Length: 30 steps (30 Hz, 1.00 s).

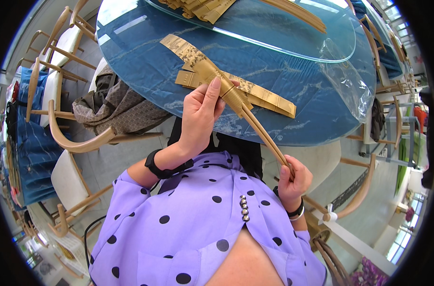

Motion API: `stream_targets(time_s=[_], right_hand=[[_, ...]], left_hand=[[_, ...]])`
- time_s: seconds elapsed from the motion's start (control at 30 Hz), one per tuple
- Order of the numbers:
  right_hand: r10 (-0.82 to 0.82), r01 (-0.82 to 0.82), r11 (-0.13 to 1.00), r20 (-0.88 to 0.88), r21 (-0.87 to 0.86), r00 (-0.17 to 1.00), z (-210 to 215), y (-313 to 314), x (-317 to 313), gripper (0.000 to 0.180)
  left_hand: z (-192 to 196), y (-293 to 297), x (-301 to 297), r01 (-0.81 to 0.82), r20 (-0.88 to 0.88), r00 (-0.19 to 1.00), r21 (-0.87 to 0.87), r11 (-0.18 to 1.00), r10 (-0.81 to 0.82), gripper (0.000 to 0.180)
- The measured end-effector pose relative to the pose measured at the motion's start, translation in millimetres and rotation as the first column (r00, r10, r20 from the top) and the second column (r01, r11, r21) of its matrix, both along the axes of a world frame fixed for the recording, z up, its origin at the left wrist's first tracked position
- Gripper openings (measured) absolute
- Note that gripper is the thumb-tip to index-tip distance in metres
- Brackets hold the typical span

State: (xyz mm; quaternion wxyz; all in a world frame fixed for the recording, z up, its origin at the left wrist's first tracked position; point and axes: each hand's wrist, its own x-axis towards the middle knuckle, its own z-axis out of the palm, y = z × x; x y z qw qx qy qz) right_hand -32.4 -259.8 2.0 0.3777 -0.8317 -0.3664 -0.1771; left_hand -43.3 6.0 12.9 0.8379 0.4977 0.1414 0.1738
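My left hand (201, 112) is closed on a gold patterned paper chopstick sleeve (208, 71), thumb on top, holding it tilted above the table edge. A pair of brown chopsticks (265, 135) runs out of the sleeve's lower end toward the right. Around their far ends the fingers of my right hand (295, 181) are pinched. How deep the chopsticks sit inside the sleeve is hidden. Beneath the held sleeve, more gold sleeves (274, 103) lie on the blue cloth under glass, partly covered by it and by my left hand.
On the glass turntable (269, 48) lie a heap of gold sleeves (202, 9) and a bundle of chopsticks (298, 14). Crumpled clear plastic (348, 83) rests at the table's right side. A patterned bag (121, 107) sits on a wooden chair (78, 145) at the left.
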Motion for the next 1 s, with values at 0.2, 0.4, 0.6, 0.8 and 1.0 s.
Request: stream_targets(time_s=[0.2, 0.4, 0.6, 0.8, 1.0], right_hand=[[-0.011, 0.011, 1.0, 0.009, 0.011, 1.0, -0.9, 4.0, -1.1, 0.021], [-0.005, 0.005, 1.0, 0.024, 0.019, 1.0, 0.4, 3.3, 2.1, 0.02], [0.003, -0.004, 1.0, 0.067, 0.025, 0.998, 1.3, 4.7, 2.6, 0.02], [0.007, -0.009, 0.999, 0.078, 0.035, 0.997, 2.3, 10.8, 6.9, 0.02], [0.027, -0.03, 0.999, 0.078, 0.044, 0.997, 5.0, 9.1, 10.0, 0.019]], left_hand=[[-3.8, -11.1, 0.1, 0.004, -0.009, 1.0, 0.115, 0.993, -0.003, 0.041], [4.7, 1.0, 5.3, 0.02, 0.053, 0.998, 0.067, 0.998, -0.024, 0.041], [0.0, -0.1, 4.3, 0.028, 0.011, 1.0, 0.128, 0.991, -0.029, 0.04], [1.8, -2.6, 1.6, 0.062, -0.029, 0.998, 0.126, 0.99, -0.059, 0.037], [-8.5, 3.5, -1.2, 0.029, 0.033, 0.999, 0.312, 0.95, -0.041, 0.043]])
